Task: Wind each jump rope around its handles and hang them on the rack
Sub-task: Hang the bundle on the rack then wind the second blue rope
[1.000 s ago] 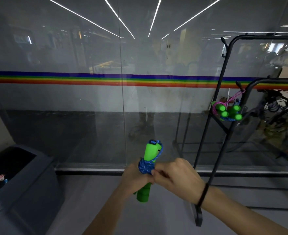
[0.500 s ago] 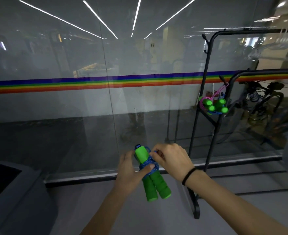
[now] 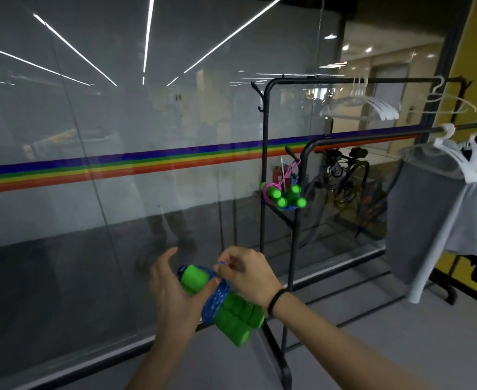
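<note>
The left grip cradles the green handles low beside the rack's left post, thumb curled over them and fingers loosely spread. The right grip pinches a loop of the blue cord wound round them. Two wound ropes hang on the rack.

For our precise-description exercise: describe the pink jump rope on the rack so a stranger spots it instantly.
Find the lower black clothes rack by the glass wall. Two green-handled bundles hang at its left end. The pink jump rope is the left one; its neighbour has blue cord.
</note>
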